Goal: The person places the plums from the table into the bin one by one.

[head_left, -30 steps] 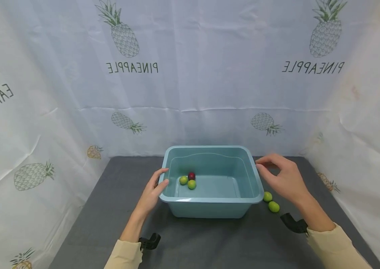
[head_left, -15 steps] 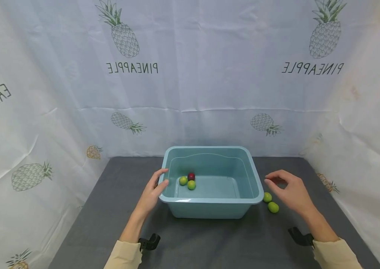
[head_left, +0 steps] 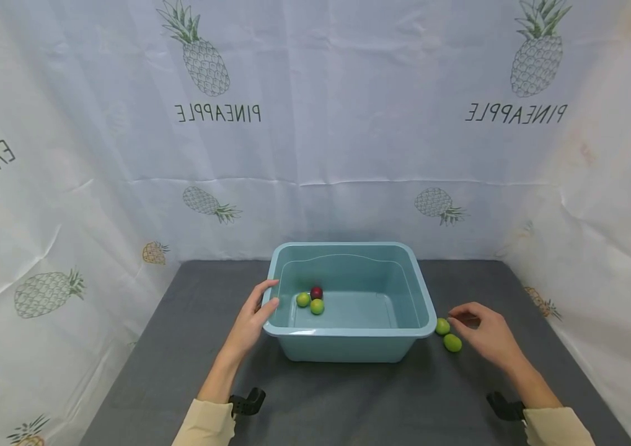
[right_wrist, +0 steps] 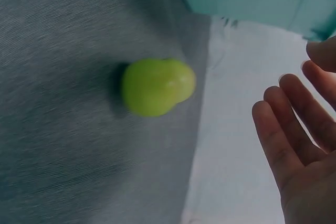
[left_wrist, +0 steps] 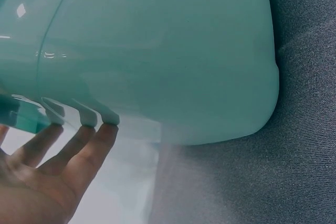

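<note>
A light blue plastic basin [head_left: 343, 347] stands on the dark table. My left hand [head_left: 248, 317] holds its left rim, thumb and index finger over the edge. In the left wrist view, other fingertips of the left hand [left_wrist: 63, 166] meet the basin's outer wall [left_wrist: 173, 56] below the rim. My right hand [head_left: 485, 334] hovers with loosely bent fingers and holds nothing. Just left of it, two small green round fruits, a farther one [head_left: 442, 326] and a nearer one [head_left: 452, 342], lie beside the basin's right side. In the right wrist view these green fruits [right_wrist: 152, 87] overlap.
Inside the basin at the left sit two green fruits, one left [head_left: 303, 300] and one nearer [head_left: 317, 306], and a dark red one [head_left: 316, 293]. White cloth [head_left: 343, 148] printed with pineapples surrounds the dark grey table [head_left: 315, 402] at the back and sides.
My right hand has moved from beside the basin's right rim down and toward me, near the two green fruits on the table. The left hand and basin have stayed in place.
</note>
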A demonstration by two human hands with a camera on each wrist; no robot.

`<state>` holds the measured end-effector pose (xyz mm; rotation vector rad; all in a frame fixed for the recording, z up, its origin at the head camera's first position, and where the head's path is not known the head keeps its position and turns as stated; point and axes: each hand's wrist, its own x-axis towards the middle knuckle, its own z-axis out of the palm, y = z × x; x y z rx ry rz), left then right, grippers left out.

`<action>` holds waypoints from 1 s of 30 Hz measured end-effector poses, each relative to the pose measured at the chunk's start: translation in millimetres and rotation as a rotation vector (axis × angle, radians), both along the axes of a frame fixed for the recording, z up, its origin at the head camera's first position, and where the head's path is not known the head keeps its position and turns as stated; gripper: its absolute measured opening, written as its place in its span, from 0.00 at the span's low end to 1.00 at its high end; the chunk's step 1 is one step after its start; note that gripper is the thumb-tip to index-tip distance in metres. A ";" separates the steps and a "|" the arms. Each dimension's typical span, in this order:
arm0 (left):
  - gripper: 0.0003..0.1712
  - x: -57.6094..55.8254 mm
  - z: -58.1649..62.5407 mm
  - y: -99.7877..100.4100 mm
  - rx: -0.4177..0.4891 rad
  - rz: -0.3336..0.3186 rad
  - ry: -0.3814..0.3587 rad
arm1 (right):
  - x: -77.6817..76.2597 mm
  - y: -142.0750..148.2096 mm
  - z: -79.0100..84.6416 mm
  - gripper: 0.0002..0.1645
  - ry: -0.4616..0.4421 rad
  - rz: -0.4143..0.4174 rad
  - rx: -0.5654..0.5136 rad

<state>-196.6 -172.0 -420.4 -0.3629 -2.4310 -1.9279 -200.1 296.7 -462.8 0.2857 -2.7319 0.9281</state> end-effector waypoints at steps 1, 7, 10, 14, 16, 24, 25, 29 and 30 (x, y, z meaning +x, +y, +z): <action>0.27 0.0 -0.2 -0.1 -0.002 0.000 0.001 | 0.2 1.6 -2.9 0.10 -0.015 -0.005 0.000; 0.27 0.1 -0.4 0.1 -0.003 -0.003 0.004 | -1.1 11.1 -19.6 0.15 -0.095 -0.035 0.006; 0.27 0.4 -0.3 0.3 -0.001 -0.004 0.007 | -2.1 14.4 -26.9 0.20 -0.145 -0.034 -0.012; 0.27 0.8 0.4 0.8 0.001 -0.004 0.006 | -2.5 16.7 -35.6 0.23 -0.192 -0.038 -0.037; 0.27 0.8 0.6 1.0 0.000 -0.003 0.007 | -2.7 17.7 -39.6 0.23 -0.211 -0.041 -0.038; 0.27 -0.3 0.3 1.2 0.000 0.005 -0.009 | -2.7 18.9 -50.1 0.25 -0.246 -0.049 -0.030; 0.27 -0.5 0.2 1.2 0.001 0.004 -0.012 | -2.7 18.9 -51.3 0.25 -0.248 -0.048 -0.025; 0.27 -1.2 -0.2 1.2 0.002 0.004 -0.010 | -3.1 19.4 -55.9 0.25 -0.265 -0.048 -0.022; 0.27 -1.2 -0.1 1.2 0.000 0.006 -0.009 | -3.1 19.4 -56.7 0.25 -0.267 -0.044 -0.023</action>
